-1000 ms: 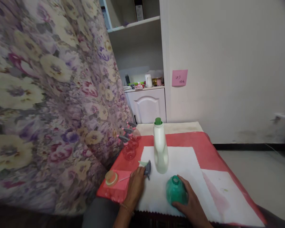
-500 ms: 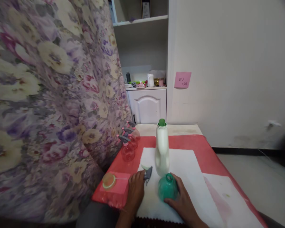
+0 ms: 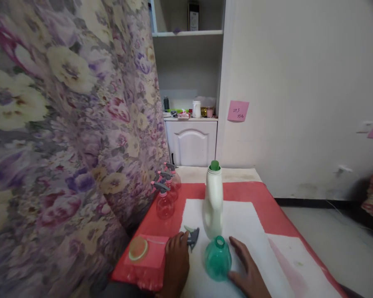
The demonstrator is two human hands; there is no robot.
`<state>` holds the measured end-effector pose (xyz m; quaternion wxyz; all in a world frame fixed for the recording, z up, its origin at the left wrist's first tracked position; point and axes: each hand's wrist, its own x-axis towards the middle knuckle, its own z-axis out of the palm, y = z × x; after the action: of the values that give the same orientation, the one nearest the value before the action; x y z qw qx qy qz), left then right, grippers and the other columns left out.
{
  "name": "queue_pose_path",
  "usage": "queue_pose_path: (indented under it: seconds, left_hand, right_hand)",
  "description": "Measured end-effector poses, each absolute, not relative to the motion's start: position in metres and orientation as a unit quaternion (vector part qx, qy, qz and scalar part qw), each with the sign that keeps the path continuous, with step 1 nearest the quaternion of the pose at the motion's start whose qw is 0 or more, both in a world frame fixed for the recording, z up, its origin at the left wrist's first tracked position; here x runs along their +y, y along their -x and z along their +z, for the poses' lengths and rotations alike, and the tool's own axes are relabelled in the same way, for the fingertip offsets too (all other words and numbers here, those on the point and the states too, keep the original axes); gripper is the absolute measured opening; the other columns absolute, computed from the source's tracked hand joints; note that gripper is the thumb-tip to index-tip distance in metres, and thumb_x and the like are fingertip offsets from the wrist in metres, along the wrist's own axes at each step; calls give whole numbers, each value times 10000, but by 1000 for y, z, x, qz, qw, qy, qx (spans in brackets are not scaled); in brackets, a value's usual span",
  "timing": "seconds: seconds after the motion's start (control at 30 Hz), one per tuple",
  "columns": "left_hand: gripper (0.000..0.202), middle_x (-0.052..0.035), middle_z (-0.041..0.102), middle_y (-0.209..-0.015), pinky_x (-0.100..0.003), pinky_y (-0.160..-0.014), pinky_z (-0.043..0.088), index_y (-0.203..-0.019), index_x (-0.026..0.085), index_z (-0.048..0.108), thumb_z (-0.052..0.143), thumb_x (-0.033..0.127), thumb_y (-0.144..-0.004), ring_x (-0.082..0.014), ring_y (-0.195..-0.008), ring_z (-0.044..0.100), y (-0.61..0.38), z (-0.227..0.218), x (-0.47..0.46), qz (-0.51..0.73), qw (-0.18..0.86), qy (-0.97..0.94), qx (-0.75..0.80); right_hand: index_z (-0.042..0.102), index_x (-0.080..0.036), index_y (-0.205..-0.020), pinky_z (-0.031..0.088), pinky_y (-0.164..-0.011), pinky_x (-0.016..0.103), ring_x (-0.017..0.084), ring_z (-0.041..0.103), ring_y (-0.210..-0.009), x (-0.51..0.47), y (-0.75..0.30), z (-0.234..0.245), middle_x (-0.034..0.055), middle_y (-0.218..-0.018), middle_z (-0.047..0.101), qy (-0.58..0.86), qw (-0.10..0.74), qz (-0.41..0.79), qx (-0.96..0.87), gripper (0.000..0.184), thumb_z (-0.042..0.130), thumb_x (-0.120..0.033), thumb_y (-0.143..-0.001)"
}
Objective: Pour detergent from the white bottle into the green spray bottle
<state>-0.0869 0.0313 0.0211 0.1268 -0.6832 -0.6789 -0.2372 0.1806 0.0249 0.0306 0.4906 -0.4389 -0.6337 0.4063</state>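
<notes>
My left hand (image 3: pixel 176 258) is closed around a grey trigger spray head (image 3: pixel 193 238), low over the white cloth; its thin pale tube (image 3: pixel 155 240) sticks out to the left. A round, see-through green bottle (image 3: pixel 218 261) stands upright and uncapped on the cloth. Just right of it my right hand (image 3: pixel 248 267) is open, fingers and thumb spread; the thumb tip is at the bottle's lower side, and I cannot tell whether it touches. Behind the bottle rises a tall pale-green jug (image 3: pixel 214 203) with a green piece (image 3: pixel 214 165) in its mouth.
Several pink spray bottles (image 3: pixel 165 206) with grey heads line the table's left edge. A round lid-like thing (image 3: pixel 138 248) lies on a pink sheet (image 3: pixel 157 260) at front left. White cloth (image 3: pixel 242 223) covers part of the red table cover (image 3: pixel 248 190). A floral curtain (image 3: pixel 81 136) hangs left.
My right hand has loosened from the green bottle, its fingers moving off to the right. My left hand keeps the spray head. The whole view has shifted slightly.
</notes>
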Motion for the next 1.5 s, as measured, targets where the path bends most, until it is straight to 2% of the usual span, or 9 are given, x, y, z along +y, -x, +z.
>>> queue_pose_path:
  seconds: [0.07,0.13,0.33,0.43,0.53,0.7,0.9,1.27,1.5]
  left_hand:
    - [452,-90,660,-1186,-424,-1018,399,-1251,190,576,419,27,-860,-242,-1127,570,89,18,32,-250,137,682,-673]
    - [411,-92,665,-1174,-436,-1013,411,-1235,183,581,451,67,-862,-251,-1119,578,91,14,34,-263,150,684,-664]
    - [371,-112,668,-1174,-461,-1010,436,-1221,166,571,488,125,-861,-267,-1123,586,96,5,37,-295,198,684,-637]
    - [370,-116,670,-1172,-460,-1008,441,-1209,172,574,495,124,-851,-270,-1131,588,98,1,38,-301,208,682,-633]
    - [374,-118,667,-1170,-467,-995,448,-1207,177,567,501,131,-842,-272,-1124,591,99,-3,39,-313,216,679,-627]
    - [376,-106,662,-1139,-468,-951,473,-1205,175,554,534,169,-830,-271,-1087,597,102,-8,41,-327,248,685,-601]
    - [382,-95,666,-1132,-445,-941,482,-1196,183,549,543,146,-816,-257,-1069,606,102,-10,41,-321,267,676,-607]
    - [396,-115,661,-1205,-460,-1011,445,-1221,166,558,465,103,-841,-258,-1158,580,101,-4,39,-349,251,684,-589]
    - [321,-83,707,-1160,-458,-973,495,-1182,207,610,419,241,-927,-235,-1110,630,105,8,34,-424,159,678,-579]
  right_hand:
    - [552,-259,-1297,390,-1124,461,309,492,-1322,36,-189,41,107,-1397,559,446,500,424,-609,547,635,-507,-817]
    - [591,-260,-1246,399,-1111,480,308,516,-1299,50,-189,59,106,-1356,600,441,498,444,-601,474,605,-525,-852]
    - [657,-218,-1147,452,-1031,476,309,608,-1151,88,-148,110,110,-1202,693,371,529,472,-599,503,634,-594,-813]
    - [695,-190,-1001,521,-874,420,294,661,-961,104,-126,120,87,-999,744,345,539,508,-576,494,697,-610,-741]
    - [684,-169,-866,519,-690,337,241,647,-752,118,-113,122,51,-783,722,349,546,517,-560,461,743,-590,-688]
    - [572,-176,-642,405,-513,253,144,505,-534,133,-107,118,-13,-573,582,390,579,495,-518,425,722,-570,-695]
    - [485,-206,-534,376,-503,252,132,447,-506,138,-129,127,-39,-500,501,450,611,440,-481,457,692,-569,-720]
    - [501,-200,-495,369,-543,266,156,493,-551,85,-237,138,-8,-540,542,498,605,366,-502,489,683,-592,-726]
    - [495,-204,-513,364,-558,275,159,476,-566,44,-281,110,-9,-549,519,526,591,377,-481,488,657,-599,-749]
